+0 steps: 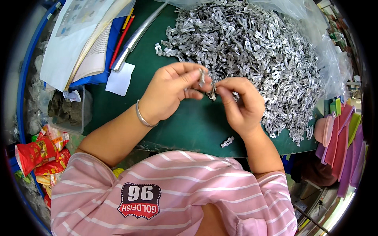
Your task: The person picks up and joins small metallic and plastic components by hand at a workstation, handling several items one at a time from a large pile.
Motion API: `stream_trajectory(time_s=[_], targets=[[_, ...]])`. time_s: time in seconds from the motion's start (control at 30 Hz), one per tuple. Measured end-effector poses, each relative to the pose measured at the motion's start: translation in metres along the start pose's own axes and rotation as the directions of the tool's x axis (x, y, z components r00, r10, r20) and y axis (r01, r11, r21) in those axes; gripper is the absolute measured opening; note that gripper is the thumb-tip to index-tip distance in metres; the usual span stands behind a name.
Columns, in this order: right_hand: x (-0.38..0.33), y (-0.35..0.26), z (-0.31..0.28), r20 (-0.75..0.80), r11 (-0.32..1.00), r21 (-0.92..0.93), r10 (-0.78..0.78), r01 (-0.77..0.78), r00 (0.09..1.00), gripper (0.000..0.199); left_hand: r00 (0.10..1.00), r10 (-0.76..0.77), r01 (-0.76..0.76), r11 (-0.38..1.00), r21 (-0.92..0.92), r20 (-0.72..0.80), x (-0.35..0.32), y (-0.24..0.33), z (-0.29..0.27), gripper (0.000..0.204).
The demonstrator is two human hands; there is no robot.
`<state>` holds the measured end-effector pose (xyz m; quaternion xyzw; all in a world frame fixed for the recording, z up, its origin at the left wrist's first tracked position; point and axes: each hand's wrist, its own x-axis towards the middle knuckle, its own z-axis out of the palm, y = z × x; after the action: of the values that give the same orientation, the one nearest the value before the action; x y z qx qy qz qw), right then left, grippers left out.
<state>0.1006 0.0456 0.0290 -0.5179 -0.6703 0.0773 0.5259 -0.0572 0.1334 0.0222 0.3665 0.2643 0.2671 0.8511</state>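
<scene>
My left hand (165, 92), with a silver bangle on its wrist, pinches a small silver metal piece (202, 78) between thumb and forefinger. Its other fingers curl beneath. Close beside it, my right hand (243, 103) has thumb and forefinger pressed together at another small metal piece (212, 93), partly hidden by the fingertips. Just beyond both hands spreads a big heap of similar wavy metal pieces (236, 39). One loose metal piece (227, 142) lies apart near the table's front edge, left of my right forearm.
The green table (189, 133) also holds a metal bar (138, 39), red pencil (122, 41), white paper slip (120, 79) and a stack of papers (75, 35). A plastic tub (84, 112) stands left, near red snack bags (39, 153). Coloured plastic items (342, 141) hang at right.
</scene>
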Motion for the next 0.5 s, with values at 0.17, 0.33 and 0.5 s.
stream_trajectory(time_s=[0.17, 0.33, 0.5], targets=[[0.01, 0.008, -0.002, 0.121, 0.963, -0.266, 0.061, -0.027, 0.991, 0.011, 0.994, 0.074, -0.095, 0.946, -0.309, -0.079, 0.01, 0.016, -0.02, 0.015], [0.012, 0.006, 0.015, 0.363, 0.882, -0.463, 0.099, 0.088, 0.926, 0.014, 0.988, 0.099, -0.119, 0.978, -0.172, -0.116, 0.013, 0.015, -0.024, 0.008], [0.008, 0.005, 0.017, 0.331, 0.876, -0.475, 0.092, 0.082, 0.939, 0.015, 0.982, 0.131, -0.124, 0.99, 0.061, -0.135, 0.012, 0.01, -0.019, 0.005]])
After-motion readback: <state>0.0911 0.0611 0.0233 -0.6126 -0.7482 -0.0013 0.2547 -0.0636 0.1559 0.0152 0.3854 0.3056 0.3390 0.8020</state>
